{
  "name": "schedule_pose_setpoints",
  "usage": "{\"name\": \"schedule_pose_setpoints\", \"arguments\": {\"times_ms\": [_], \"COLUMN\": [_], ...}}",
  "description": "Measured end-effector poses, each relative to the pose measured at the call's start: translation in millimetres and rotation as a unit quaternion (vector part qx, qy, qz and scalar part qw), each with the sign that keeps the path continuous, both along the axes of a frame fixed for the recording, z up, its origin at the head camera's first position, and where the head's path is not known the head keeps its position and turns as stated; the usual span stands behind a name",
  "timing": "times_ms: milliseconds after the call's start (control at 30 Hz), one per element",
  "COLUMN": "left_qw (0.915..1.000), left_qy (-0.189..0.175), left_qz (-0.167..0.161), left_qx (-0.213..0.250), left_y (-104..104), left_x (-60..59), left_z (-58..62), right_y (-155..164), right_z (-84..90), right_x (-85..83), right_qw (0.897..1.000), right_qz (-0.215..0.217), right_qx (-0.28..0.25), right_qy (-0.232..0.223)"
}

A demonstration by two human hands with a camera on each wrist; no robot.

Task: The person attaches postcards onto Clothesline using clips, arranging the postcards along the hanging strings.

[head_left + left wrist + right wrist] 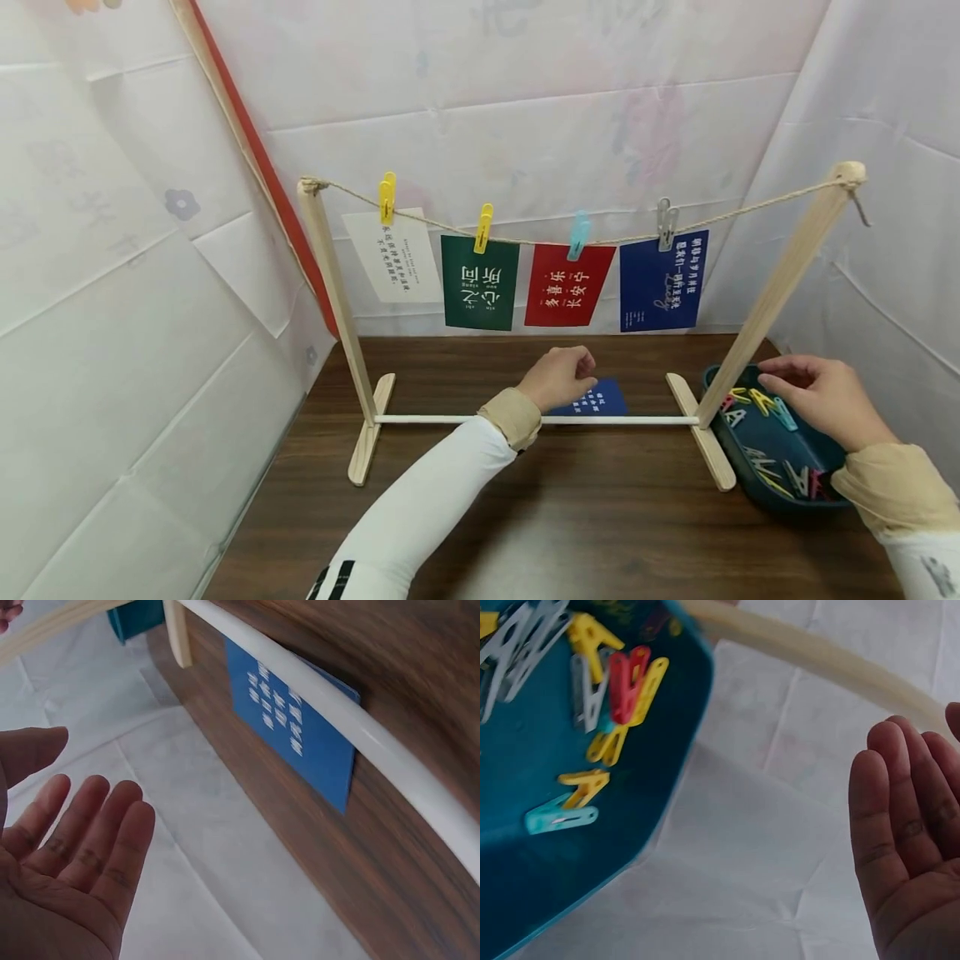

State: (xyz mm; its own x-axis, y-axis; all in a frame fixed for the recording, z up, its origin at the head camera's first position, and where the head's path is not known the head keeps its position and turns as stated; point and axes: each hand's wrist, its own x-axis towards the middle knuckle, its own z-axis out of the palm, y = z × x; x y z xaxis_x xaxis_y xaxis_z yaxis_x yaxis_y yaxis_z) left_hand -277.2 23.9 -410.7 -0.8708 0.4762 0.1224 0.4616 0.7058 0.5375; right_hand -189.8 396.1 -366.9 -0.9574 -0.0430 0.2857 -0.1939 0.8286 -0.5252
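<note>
While the left hand (558, 377) hovers with fingers loosely spread and holding nothing, a blue card (592, 399) lies flat on the table (465, 517) just beyond and under its fingertips, partly behind the rack's white bar (450, 419). The right hand (817, 396) is also relaxed and empty, poised over the teal tray (795, 492), with pegs (765, 402) scattered directly below its fingers. Above both hands, four cards (480, 283) hang pegged to the string (750, 208).
</note>
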Motion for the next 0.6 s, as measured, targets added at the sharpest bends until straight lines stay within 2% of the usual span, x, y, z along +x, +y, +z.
{"name": "schedule_pose_setpoints", "arguments": {"times_ms": [200,400,600], "left_qw": [0.9978,0.9915,0.9852], "left_qy": [0.022,0.012,-0.007], "left_qz": [0.001,0.004,0.017], "left_qx": [-0.063,-0.129,-0.17], "left_y": [-3,-5,-6], "left_x": [-9.3,-24.3,-33.6], "left_z": [-6.0,-16.5,-23.5], "right_y": [13,26,36], "right_z": [-10.8,-23.2,-37.1], "right_x": [-2.7,-11.0,-16.9], "right_qw": [0.998,0.988,0.979], "right_qz": [0.01,0.036,0.057], "right_qx": [0.044,0.069,0.088], "right_qy": [-0.04,-0.131,-0.175]}}
